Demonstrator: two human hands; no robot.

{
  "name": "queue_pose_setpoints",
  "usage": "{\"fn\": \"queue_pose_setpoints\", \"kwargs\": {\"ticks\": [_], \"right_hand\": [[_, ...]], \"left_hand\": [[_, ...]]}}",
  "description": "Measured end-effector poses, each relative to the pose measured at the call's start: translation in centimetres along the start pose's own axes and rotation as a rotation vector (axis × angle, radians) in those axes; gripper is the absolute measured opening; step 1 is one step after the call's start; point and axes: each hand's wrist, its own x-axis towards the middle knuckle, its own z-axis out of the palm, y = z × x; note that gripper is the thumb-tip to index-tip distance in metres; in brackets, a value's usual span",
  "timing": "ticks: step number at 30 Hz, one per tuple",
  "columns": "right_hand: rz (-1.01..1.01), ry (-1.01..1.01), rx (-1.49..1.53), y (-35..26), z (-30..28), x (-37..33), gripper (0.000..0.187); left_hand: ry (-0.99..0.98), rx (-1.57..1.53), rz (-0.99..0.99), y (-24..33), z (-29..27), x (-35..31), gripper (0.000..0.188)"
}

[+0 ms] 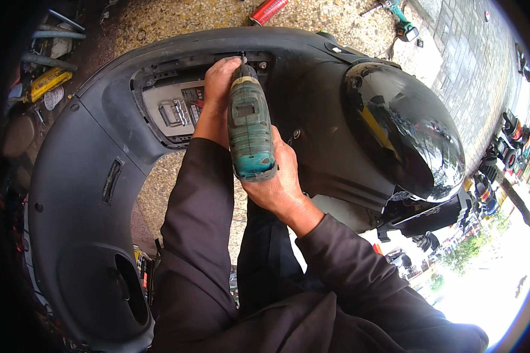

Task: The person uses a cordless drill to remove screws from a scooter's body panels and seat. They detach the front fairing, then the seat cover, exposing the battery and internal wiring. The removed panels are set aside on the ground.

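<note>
My right hand (284, 176) is closed around the grip of a teal and black cordless drill (250, 126). The drill points away from me, its nose at the far edge of an open compartment in a dark grey scooter body (94, 153). Beside the nose, the fingers of my left hand (218, 82) are bent together close to the bit; what they pinch is too small and partly hidden. Inside the compartment, left of my left wrist, lies a silver panel (159, 97) with shiny metal pieces (174, 113) on it.
The scooter's glossy dark front screen (406, 129) curves up at the right. Beyond the body, a red can (269, 10) and a second teal drill (403, 25) lie on the pebbled ground. A yellow object (50, 83) and metal tubes (59, 34) are at the far left.
</note>
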Motion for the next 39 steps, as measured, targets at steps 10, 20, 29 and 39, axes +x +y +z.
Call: {"fn": "queue_pose_setpoints", "kwargs": {"ticks": [10, 20, 29, 39], "right_hand": [[-0.034, 0.004, -0.043, 0.6, 0.0, -0.2, 0.039], [0.050, -0.162, 0.238, 1.0, 0.2, -2.6, 0.037], [-0.162, -0.186, 0.057, 1.3, -1.7, -6.6, 0.042], [-0.223, -0.274, -0.090, 4.1, -4.7, -11.6, 0.036]], "left_hand": [[0.007, -0.065, -0.002, -0.1, 0.0, 0.0, 0.031], [0.238, -0.398, -0.036, 0.9, 0.1, -4.6, 0.016], [0.343, -0.693, -0.322, 0.7, -2.7, -7.0, 0.016], [0.272, -0.623, -0.458, -3.0, -0.7, -11.6, 0.018]]}}
